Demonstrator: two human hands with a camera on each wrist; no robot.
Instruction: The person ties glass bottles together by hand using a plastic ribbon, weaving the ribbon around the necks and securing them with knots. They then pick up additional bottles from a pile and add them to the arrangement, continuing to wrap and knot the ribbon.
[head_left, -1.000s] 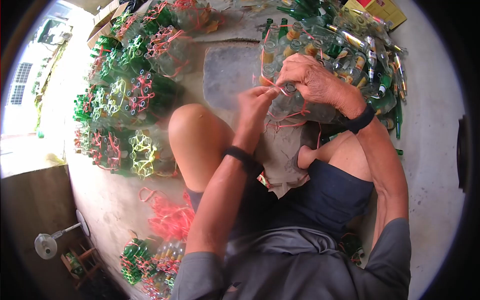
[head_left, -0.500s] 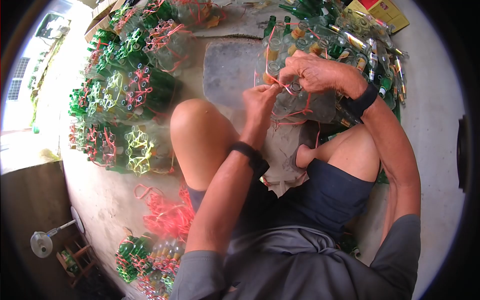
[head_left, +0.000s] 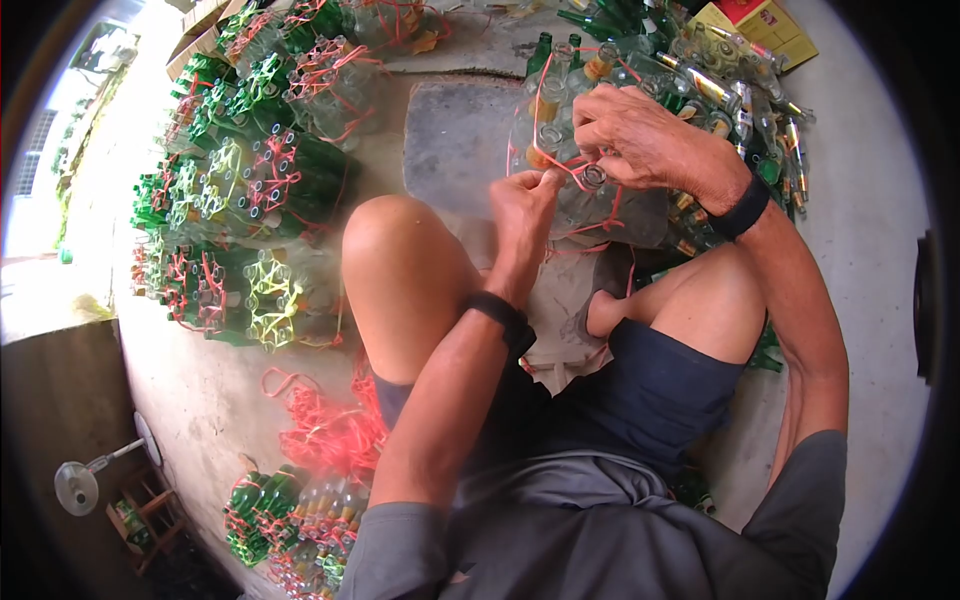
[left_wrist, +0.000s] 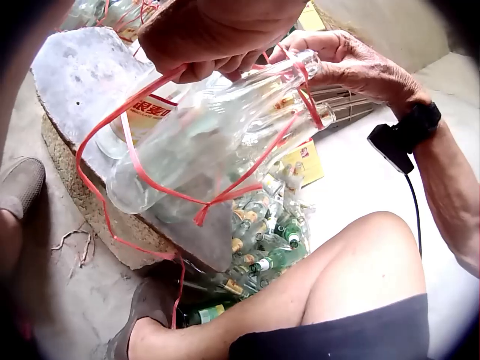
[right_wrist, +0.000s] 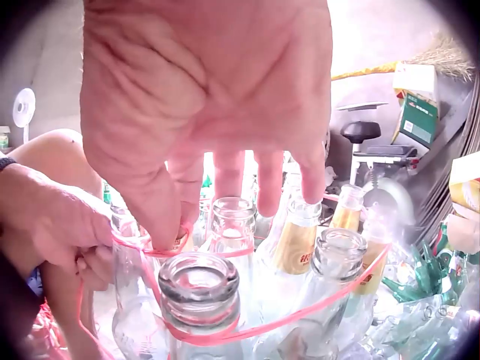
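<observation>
A group of clear glass bottles (head_left: 572, 212) stands on a grey slab (head_left: 452, 140), with red plastic twine (right_wrist: 300, 311) running round the necks. My left hand (head_left: 524, 205) pinches the twine at the near left side of the group, its fingers curled in. Just right of it, my right hand (head_left: 650, 140) is over the bottle necks. In the right wrist view its thumb and forefinger pinch the twine beside a neck, while the other fingers hang down among the bottle tops. A knotted loop of twine (left_wrist: 206, 202) circles the bottles lower down, and a loose end trails toward the floor.
Tied bundles of green and clear bottles (head_left: 285, 175) stand in rows to the left. A heap of loose bottles (head_left: 735, 90) lies behind and right, near a yellow box (head_left: 770, 35). Tangled red twine (head_left: 325, 425) lies beside my left knee (head_left: 400, 240).
My hands were together at the twine a second ago; now my right hand is a little farther right, with its fingers lifted. The left hand still holds the twine.
</observation>
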